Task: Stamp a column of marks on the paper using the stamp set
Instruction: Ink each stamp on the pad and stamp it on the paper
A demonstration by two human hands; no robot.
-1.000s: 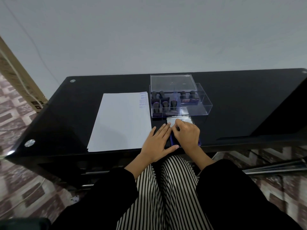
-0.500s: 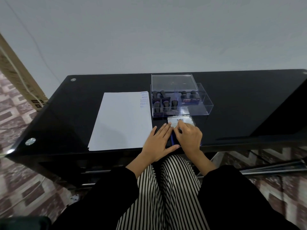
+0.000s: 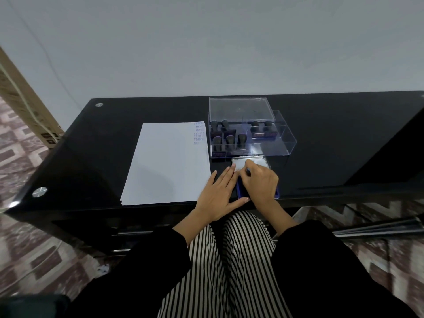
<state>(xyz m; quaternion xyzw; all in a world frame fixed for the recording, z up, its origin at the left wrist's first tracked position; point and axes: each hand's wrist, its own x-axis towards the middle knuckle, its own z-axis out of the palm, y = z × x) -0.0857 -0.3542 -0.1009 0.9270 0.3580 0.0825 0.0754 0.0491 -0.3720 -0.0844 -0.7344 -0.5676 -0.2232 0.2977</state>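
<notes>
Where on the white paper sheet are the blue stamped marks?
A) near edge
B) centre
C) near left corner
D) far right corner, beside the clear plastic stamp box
D: the blue stamped marks line the far right corner of the white paper sheet, beside the clear plastic stamp box.

Glossy black desk (image 3: 344,138) against plain grey wall (image 3: 206,42) (patterned brown floor tiles (image 3: 20,143) below).

— Which colours lie before you?
— Black table (image 3: 344,134); white paper (image 3: 165,166) with violet-blue marks (image 3: 199,133); blue ink pad (image 3: 239,190); dark stamps (image 3: 229,140). Your trousers (image 3: 241,260): black-and-white stripes.
</notes>
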